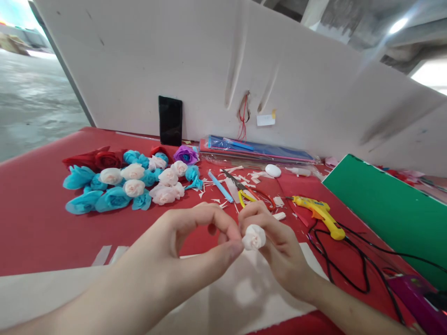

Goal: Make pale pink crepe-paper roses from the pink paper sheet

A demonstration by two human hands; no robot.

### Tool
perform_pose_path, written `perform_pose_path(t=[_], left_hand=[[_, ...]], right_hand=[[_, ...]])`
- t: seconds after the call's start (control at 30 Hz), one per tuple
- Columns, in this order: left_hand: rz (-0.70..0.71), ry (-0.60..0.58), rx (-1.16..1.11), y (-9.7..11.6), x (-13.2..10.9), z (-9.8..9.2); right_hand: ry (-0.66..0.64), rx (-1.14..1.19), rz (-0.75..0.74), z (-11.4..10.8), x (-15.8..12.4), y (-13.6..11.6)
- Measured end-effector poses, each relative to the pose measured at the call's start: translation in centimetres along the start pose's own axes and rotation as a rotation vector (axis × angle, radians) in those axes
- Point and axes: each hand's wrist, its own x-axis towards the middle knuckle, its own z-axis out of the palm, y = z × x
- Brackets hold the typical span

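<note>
Looking whitish and ruffled, the flower [254, 237] sits in right grip [281, 249]; left grip [169, 258] pinches its edge

Your red-topped table [35, 200] carries a yellow glue gun [319, 212]. Left of that gun you have a red-handled tool [267, 194] among pale scraps [256, 177]; farther left, clustered blue, white, red and purple flowers [134, 188]; nearer you than it, a cream sheet [226, 302].

Held flower [254, 237] left of glue gun [323, 212]
</note>
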Motion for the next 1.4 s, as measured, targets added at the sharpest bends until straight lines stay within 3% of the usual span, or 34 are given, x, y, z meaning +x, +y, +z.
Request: perform_pose_path(t=[0.37, 0.63, 0.73, 0.83, 0.93, 1.4], left_hand=[[-0.087, -0.047, -0.034, -0.8, -0.2, 0.1], [0.135, 0.04, 0.01, -0.4, 0.5, -0.3], [0.056, -0.036, -0.091, -0.3, 0.1, -0.7], [-0.072, -0.19, -0.213, -0.3, -0.2, -0.9], [-0.109, -0.293, -0.296, -0.2, -0.1, -0.8], [-0.111, -0.302, -0.386, -0.5, 0.5, -0.6]], right_hand=[[-0.041, 0.077, 0.045, 0.1, -0.3, 0.2], [-0.066, 0.188, 0.136, 0.5, -0.2, -0.9], [-0.079, 0.275, 0.236, 1.1, -0.6, -1.8], [-0.057, 0.366, 0.312, 1.4, -0.9, -2.3], [-0.043, 0.363, 0.35, 1.5, -0.9, -2.5], [-0.069, 0.358, 0.391, 1.3, -1.4, -2.2]])
